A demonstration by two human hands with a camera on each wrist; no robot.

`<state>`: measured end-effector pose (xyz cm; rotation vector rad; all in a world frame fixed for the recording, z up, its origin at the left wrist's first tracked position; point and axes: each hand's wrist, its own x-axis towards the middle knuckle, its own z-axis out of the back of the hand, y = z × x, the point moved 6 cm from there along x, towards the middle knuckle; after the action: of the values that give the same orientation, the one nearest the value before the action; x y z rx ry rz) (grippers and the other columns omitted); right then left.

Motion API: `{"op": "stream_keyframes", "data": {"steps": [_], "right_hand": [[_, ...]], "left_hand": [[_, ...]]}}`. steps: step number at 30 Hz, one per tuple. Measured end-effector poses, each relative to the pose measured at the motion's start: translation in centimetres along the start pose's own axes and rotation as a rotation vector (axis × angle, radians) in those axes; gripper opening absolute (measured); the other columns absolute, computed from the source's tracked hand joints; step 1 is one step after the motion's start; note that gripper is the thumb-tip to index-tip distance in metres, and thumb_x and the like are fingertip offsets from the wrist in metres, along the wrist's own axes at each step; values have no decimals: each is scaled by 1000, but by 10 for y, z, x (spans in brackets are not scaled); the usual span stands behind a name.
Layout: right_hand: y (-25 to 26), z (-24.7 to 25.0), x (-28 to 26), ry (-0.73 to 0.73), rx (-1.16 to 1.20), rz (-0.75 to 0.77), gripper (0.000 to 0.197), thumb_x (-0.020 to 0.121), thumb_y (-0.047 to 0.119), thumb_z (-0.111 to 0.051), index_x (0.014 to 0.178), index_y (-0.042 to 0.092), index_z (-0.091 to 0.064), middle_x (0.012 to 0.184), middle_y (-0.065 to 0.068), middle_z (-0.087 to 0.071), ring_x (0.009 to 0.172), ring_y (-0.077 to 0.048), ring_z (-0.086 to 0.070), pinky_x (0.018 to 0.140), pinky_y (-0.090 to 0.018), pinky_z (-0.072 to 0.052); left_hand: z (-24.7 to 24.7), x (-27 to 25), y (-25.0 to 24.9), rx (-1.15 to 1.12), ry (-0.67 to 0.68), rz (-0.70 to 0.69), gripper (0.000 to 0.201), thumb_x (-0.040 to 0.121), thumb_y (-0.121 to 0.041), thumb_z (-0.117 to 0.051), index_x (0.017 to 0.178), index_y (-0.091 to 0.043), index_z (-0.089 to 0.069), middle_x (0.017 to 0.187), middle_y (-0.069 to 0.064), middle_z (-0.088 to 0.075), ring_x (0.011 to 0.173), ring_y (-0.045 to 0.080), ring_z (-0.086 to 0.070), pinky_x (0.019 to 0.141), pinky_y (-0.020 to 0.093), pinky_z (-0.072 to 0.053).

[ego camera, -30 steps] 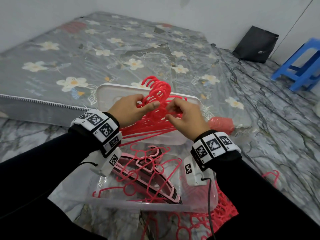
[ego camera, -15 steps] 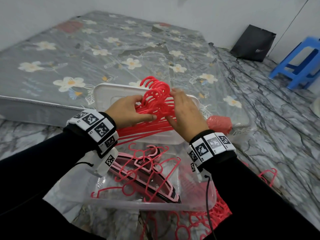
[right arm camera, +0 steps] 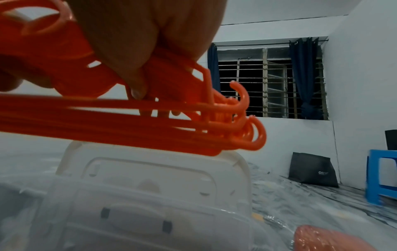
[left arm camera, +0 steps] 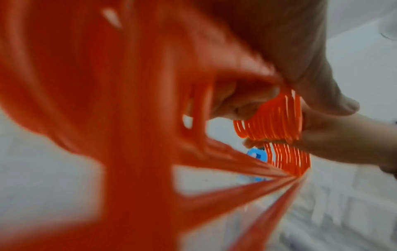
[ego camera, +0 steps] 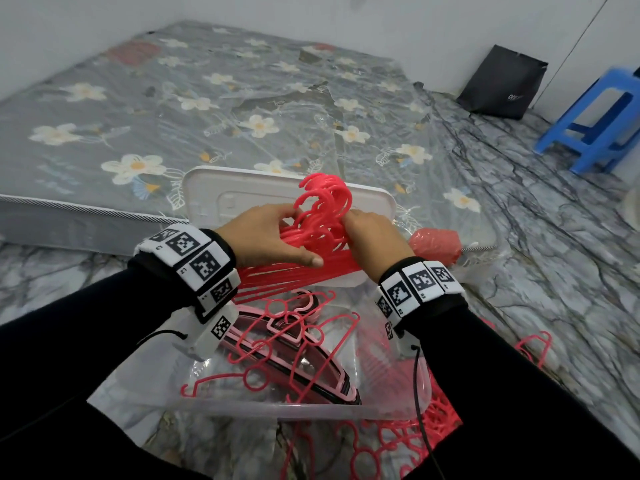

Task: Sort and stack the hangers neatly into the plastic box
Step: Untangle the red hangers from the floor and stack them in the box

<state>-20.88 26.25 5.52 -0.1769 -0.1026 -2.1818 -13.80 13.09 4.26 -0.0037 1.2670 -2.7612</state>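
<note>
A bundle of several red hangers point(ego camera: 320, 216) is held above the far end of the clear plastic box point(ego camera: 277, 408), hooks pointing up. My left hand point(ego camera: 266, 239) grips the bundle from the left, thumb lying along the bars. My right hand point(ego camera: 372, 237) grips it from the right near the hooks. The left wrist view shows the stacked hooks point(left arm camera: 277, 122) squeezed between the fingers of both hands. In the right wrist view the bars point(right arm camera: 128, 122) run under my fingers point(right arm camera: 137, 88). Inside the box lie pink and red hangers point(ego camera: 294, 348).
The white box lid point(ego camera: 221, 195) leans behind the hands against a flowered mattress point(ego camera: 173, 116). More red hangers point(ego camera: 398, 452) lie on the floor near the box, with a red roll point(ego camera: 438, 242) to the right. A blue stool point(ego camera: 599, 126) and black bag point(ego camera: 502, 86) stand far right.
My right hand closed in from the right onto the bundle, pressing the hooks together. The left hand kept its hold, and the bundle stayed above the box.
</note>
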Motion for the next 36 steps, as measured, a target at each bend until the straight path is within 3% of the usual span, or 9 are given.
{"op": "stream_keyframes", "data": {"steps": [2, 4, 10, 15, 19, 23, 27, 32, 36], "right_hand": [[-3, -2, 0, 15, -28, -5, 21, 87, -2, -44, 104, 4, -55, 94, -17, -64, 89, -35, -58, 67, -35, -34], [-7, -4, -1, 39, -23, -24, 24, 85, -5, -44, 104, 6, -53, 91, -17, -64, 86, -35, -59, 66, -35, -36], [2, -10, -1, 91, 57, -50, 28, 83, -4, -45, 109, 5, -52, 97, -19, -64, 91, -37, -60, 73, -39, -45], [24, -19, 2, 133, 10, 7, 20, 80, -5, -47, 96, 2, -58, 99, -19, -63, 94, -36, -60, 70, -35, -41], [19, -20, 6, 116, -5, 11, 21, 84, -6, -46, 100, 1, -58, 99, -21, -63, 93, -38, -61, 73, -39, -44], [6, -14, 11, 40, 29, -18, 24, 88, -1, -48, 107, 5, -60, 98, -19, -65, 92, -37, -61, 74, -37, -44], [1, -10, 15, -15, 111, -25, 24, 88, 4, -52, 110, 5, -61, 100, -17, -69, 96, -36, -61, 81, -36, -43], [-25, -11, 12, 39, 374, -142, 56, 78, 17, -73, 127, 9, -47, 121, -10, -61, 111, -25, -57, 92, -31, -43], [-58, -27, 4, 95, 434, -317, 67, 66, 31, -84, 117, 6, -49, 111, -9, -57, 98, -21, -55, 79, -26, -40]], "left_hand": [[1, -2, -1, 321, 0, -79, 84, 55, -61, -81, 124, -28, -49, 104, -15, -61, 90, 6, -61, 85, 27, -48], [2, -3, 2, 633, -5, -126, 83, 69, -49, -74, 136, -20, -35, 118, -4, -52, 105, 17, -55, 89, 32, -46], [-9, -8, -8, 991, -160, -63, 52, 82, -24, -49, 131, -13, -38, 124, 7, -53, 109, 29, -54, 90, 39, -43], [-19, -5, -6, 808, -152, -21, 48, 81, -12, -48, 127, -7, -38, 121, 11, -49, 98, 37, -58, 68, 39, -41], [-21, -2, -6, 579, -102, -64, 39, 81, -8, -50, 120, -9, -45, 115, 11, -55, 101, 33, -57, 81, 37, -45], [-5, -1, 1, 599, -125, -38, 38, 85, -24, -56, 120, -16, -45, 102, 8, -63, 94, 31, -59, 74, 36, -47], [4, 3, 10, 645, -131, 10, 21, 96, -36, -46, 101, -15, -49, 99, 11, -63, 87, 32, -57, 67, 32, -37], [16, 7, 25, 609, -180, 85, 21, 95, -31, -47, 102, -12, -51, 105, 16, -62, 93, 35, -58, 71, 33, -37], [29, 8, 35, 549, -231, 108, 22, 94, -25, -49, 105, -8, -55, 109, 17, -54, 99, 36, -54, 81, 38, -41]]}}
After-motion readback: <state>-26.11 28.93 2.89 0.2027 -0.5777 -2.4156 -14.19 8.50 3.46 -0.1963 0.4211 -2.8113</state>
